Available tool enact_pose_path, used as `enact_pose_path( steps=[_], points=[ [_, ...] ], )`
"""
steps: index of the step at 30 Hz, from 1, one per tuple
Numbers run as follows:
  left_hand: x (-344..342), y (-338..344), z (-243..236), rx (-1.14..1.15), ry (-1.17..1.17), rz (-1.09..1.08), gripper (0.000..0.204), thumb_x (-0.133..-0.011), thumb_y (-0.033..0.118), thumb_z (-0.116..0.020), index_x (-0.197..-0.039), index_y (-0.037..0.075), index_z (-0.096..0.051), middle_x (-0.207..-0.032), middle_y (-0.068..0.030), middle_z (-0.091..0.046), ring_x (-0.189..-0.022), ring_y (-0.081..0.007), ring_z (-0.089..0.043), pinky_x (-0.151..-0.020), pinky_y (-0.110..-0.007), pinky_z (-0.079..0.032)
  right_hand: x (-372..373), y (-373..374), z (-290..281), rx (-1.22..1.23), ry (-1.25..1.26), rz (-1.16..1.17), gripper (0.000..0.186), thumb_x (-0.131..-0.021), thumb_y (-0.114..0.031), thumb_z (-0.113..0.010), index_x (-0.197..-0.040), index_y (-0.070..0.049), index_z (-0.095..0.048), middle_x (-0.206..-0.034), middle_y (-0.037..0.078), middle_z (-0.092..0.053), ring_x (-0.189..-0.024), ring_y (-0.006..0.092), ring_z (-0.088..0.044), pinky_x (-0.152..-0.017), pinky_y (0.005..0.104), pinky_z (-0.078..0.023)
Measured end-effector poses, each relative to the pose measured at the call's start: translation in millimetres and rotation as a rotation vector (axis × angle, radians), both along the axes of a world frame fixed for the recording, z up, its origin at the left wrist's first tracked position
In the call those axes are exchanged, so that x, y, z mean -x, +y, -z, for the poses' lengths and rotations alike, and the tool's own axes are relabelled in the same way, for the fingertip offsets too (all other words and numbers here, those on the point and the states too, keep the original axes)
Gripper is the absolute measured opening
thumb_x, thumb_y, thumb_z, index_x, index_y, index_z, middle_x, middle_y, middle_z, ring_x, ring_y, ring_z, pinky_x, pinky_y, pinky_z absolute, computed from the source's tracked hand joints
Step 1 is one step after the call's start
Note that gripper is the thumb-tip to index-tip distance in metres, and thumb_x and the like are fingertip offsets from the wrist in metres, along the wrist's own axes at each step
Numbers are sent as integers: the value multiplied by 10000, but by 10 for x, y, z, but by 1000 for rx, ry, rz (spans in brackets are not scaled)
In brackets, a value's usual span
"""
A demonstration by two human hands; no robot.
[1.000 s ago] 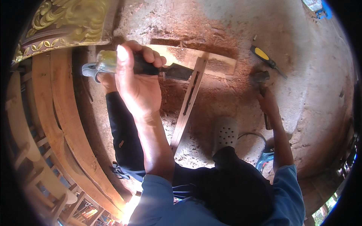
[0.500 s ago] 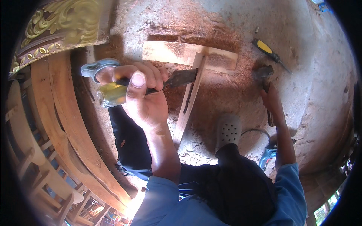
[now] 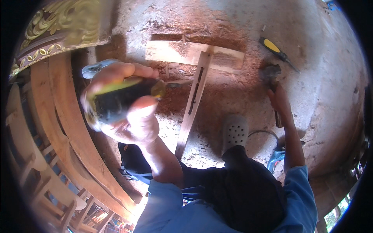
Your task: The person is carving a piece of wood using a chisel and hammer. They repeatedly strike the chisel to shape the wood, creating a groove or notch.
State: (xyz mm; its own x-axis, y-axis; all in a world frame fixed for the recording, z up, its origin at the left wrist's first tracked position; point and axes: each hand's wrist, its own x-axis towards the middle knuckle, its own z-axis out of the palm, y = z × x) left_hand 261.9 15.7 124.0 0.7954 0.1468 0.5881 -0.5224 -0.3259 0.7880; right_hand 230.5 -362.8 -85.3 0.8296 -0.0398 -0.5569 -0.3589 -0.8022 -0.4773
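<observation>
The dusty concrete floor point(image 3: 311, 77) takes up most of the view, spread with reddish sawdust and chips toward the far middle. Curved wooden frames point(image 3: 58, 128) stack along the left, with a gilded carved panel point(image 3: 58, 27) at the far left corner. Across the far middle lies a flat board point(image 3: 171, 52), and a long slotted strip of wood point(image 3: 192, 105) rests on it at a right angle, running back toward the person's leg and grey clog point(image 3: 235, 132). That strip looks stiff, light and narrow, likely to shift unless pinned, and best held near its middle beside the slot. The left hand point(image 3: 128, 116) is raised near the camera and clenched around the thick black-and-yellow handle of a chisel point(image 3: 116, 101); the tool looks solid and rigid, with a grippy handle that suits a full fist, and its blade points toward the strip. The right hand point(image 3: 279, 103) reaches out to the right and rests on a hammer point(image 3: 272, 77) standing on the floor; whether the fingers are closed round it I cannot tell. A yellow-handled screwdriver point(image 3: 274, 48) lies farther off, and a blue tool point(image 3: 276, 157) sits near the right knee.
</observation>
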Motion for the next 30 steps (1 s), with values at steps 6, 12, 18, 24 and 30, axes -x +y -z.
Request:
enact_pose_path(
  steps=[6,12,18,24,30],
  points=[
    [-45,-11,-7,489,178,-98,158,-975,203,-631,-920,109,-516,-741,2,-431,-678,-132,-429,-663,-332,-398,-11,11,-7,11,8,29,515,-902,-247,-606,-1298,66,-501,-1118,359,-640,-1115,495,-613,-927,514,-484],
    [-7,-49,150,568,184,-16,242,-989,243,-599,-813,136,-472,-732,5,-394,-673,-132,-404,-649,-331,-372,-6,13,-11,12,23,19,525,-895,-247,-604,-1289,83,-494,-1087,371,-640,-1084,504,-623,-904,530,-487],
    [-9,-118,265,694,129,-66,152,-931,129,-639,-900,117,-490,-695,-34,-490,-625,-145,-495,-594,-327,-466,-19,24,5,36,71,66,463,-899,-236,-594,-1234,71,-509,-1077,372,-639,-1076,520,-614,-884,551,-484],
    [-12,-180,267,711,127,-94,209,-915,113,-672,-940,123,-464,-682,-33,-497,-602,-146,-511,-581,-331,-487,-4,22,6,2,47,55,435,-900,-232,-599,-1203,68,-513,-1076,368,-639,-1073,522,-613,-880,553,-483],
    [-17,-198,272,701,124,-95,243,-905,108,-681,-957,128,-444,-647,-26,-482,-590,-138,-509,-572,-333,-491,4,29,-15,26,-39,16,418,-902,-228,-601,-1185,70,-523,-1046,357,-647,-1041,516,-626,-864,538,-487]
  ],
)
